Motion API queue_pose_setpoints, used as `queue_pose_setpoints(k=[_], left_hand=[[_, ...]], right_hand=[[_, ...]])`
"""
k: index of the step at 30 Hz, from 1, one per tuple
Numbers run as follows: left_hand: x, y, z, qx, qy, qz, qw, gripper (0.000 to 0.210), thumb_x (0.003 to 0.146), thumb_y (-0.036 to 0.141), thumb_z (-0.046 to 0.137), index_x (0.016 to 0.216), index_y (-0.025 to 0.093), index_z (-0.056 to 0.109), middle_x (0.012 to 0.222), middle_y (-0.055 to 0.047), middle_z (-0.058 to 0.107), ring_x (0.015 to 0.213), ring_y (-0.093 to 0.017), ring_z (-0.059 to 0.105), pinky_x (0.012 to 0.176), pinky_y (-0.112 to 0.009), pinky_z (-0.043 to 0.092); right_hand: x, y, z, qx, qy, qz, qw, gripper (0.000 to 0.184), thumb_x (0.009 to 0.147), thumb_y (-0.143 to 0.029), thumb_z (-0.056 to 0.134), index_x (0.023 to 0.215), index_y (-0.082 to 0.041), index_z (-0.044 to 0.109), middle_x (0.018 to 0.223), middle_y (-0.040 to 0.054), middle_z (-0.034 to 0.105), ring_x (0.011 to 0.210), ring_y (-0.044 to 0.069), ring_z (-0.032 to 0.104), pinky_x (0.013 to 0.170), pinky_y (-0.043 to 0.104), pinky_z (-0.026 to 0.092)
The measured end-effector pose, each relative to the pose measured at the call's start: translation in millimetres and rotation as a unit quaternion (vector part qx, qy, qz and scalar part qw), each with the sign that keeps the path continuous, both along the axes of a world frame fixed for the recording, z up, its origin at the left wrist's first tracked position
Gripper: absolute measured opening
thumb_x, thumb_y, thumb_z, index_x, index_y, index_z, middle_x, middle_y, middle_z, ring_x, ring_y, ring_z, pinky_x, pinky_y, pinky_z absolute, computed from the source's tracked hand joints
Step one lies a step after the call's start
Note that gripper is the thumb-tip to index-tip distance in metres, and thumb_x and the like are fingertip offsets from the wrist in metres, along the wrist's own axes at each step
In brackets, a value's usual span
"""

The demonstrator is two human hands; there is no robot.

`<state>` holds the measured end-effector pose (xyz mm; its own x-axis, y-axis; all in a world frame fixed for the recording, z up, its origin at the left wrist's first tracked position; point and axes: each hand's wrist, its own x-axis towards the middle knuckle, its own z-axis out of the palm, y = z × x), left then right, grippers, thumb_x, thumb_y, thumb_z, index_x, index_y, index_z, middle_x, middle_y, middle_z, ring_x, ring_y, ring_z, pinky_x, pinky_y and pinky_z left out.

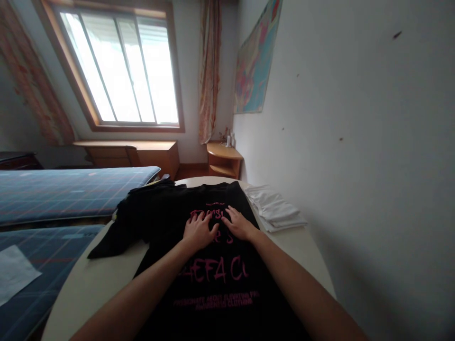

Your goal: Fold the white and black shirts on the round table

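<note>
Left on the table (88, 293) we see black cloth (115, 229), sleeve or separate garment we cannot tell; mid-table, our left hand (200, 231) lies spread, gripping nothing, on a black shirt (213, 290), its bottom out of view, "AWARENESS CLOTHING" legible, upper words part-covered; our right hand (241, 224) lies likewise; table-right, white cloth (275, 208).

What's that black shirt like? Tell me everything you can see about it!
The black shirt looks like soft cloth, with brushy pink letters and smaller pink lines near the bottom, one reading "AWARENESS CLOTHING". It lies spread print-up on the pale table, its near end out of the picture. The left hand and right hand rest on it, hiding some letters. Black cloth bunches at its left; I can't tell if that's all one shirt.
</note>
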<state>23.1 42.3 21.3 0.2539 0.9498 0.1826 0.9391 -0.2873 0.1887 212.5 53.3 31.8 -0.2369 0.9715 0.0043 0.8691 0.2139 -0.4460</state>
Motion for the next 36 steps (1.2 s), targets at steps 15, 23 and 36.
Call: queue_pose_setpoints(k=[15,23,36], left_hand=[[2.1,-39.2,10.3,0.027,-0.047,-0.119,0.991,0.049,0.094,0.032,0.049,0.142,0.023,0.048,0.134,-0.011,0.058,0.124,-0.026,0.052,0.106,-0.040,0.037],[29.7,-79.8,17.5,-0.028,-0.181,-0.232,0.955,0.043,0.098,0.022,0.034,0.132,0.023,0.060,0.123,-0.004,0.068,0.115,-0.020,0.060,0.105,-0.035,0.041],[23.4,-71.1,2.4,-0.040,-0.298,-0.136,0.944,0.025,0.085,0.031,0.061,0.106,0.020,0.067,0.107,-0.004,0.072,0.103,-0.022,0.066,0.096,-0.034,0.049]], right_hand=[[40.0,-167.4,41.4,-0.079,-0.093,-0.067,0.990,0.044,0.084,-0.042,0.059,0.117,-0.013,0.060,0.110,0.0166,0.069,0.101,0.030,0.065,0.085,0.036,0.046],[23.4,-208.3,72.0,-0.115,0.056,0.071,0.989,0.070,0.078,-0.042,0.066,0.141,-0.018,0.046,0.128,0.0142,0.063,0.115,0.028,0.059,0.099,0.036,0.043],[22.2,-204.6,89.4,-0.546,0.180,0.235,0.784,0.098,0.060,-0.076,0.072,0.136,-0.018,0.051,0.082,0.0009,0.070,0.051,0.009,0.060,0.051,0.018,0.048]])
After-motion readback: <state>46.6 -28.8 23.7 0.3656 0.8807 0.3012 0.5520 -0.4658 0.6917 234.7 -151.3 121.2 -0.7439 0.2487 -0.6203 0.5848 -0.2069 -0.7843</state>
